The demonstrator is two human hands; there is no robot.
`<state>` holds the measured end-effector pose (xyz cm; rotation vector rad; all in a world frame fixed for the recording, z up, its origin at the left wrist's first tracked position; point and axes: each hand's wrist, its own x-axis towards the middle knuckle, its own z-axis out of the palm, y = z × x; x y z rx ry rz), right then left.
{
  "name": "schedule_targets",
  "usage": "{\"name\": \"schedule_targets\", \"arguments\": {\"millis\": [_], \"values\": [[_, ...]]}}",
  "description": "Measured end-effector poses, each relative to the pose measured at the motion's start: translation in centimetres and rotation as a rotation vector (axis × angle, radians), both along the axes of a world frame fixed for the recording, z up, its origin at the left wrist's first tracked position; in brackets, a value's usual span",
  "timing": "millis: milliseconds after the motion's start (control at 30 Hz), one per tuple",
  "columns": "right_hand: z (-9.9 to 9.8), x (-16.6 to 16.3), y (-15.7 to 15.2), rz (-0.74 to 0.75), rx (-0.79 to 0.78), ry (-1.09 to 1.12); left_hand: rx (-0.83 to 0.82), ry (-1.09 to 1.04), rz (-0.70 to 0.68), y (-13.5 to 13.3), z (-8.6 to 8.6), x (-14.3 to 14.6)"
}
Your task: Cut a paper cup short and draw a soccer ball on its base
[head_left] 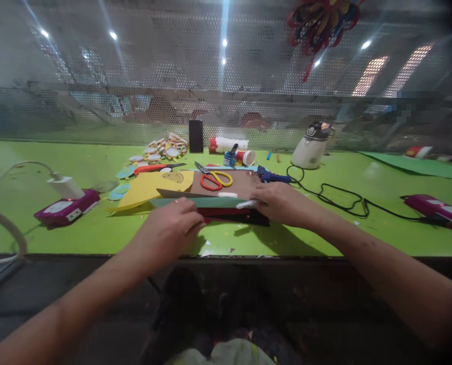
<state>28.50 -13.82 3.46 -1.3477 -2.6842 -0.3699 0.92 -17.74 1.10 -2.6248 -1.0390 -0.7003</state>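
Note:
My right hand [279, 203] is closed around a slim white pen-like stick [246, 204], its tip pointing left over the front edge of a paper stack. My left hand [176, 225] is curled at the stack's near left side, thumb and fingers together; whatever they pinch is hidden. The stack has a brown sheet [245, 178], a pale green sheet [211, 202] and a yellow sheet [146, 188] with a round face drawn on it. Scissors [213, 180] with red and yellow handles lie on the brown sheet. A blue glue gun [273, 176] rests just beyond my right hand.
Left of the papers are an orange-handled cutter [153, 168] and a pile of paper discs [168, 149]. Paper cups [228, 144], a blue bottle [229, 158] and a white jug [311, 147] stand behind. Purple power strips [68, 208] sit at both sides, with a black cable [343, 203] at right.

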Motion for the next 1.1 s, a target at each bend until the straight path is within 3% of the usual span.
{"name": "schedule_targets", "arguments": {"millis": [100,167,400,567,733,933,1100], "values": [[-0.2,0.1,0.0,0.002,-0.005,0.022,-0.087,0.145,0.104,0.4,-2.2,0.9],[-0.3,0.2,0.0,0.003,-0.006,0.034,-0.103,0.182,0.127,0.7,-2.8,1.3],[-0.6,0.4,0.0,0.007,-0.008,0.051,-0.068,0.231,0.072,-0.7,-3.1,1.2],[-0.9,0.3,0.2,0.008,-0.013,0.040,-0.210,0.128,0.005,-2.0,-3.1,0.5],[-1.1,0.2,0.0,0.005,-0.009,0.019,-0.261,0.022,-0.065,-1.2,-3.4,0.4],[-1.0,0.0,-0.3,-0.002,-0.017,-0.004,-0.243,0.141,-0.050,0.3,-2.3,1.6],[-0.8,-0.3,-0.5,-0.010,-0.022,-0.013,-0.254,0.353,0.003,-0.5,-0.5,3.1]]}}
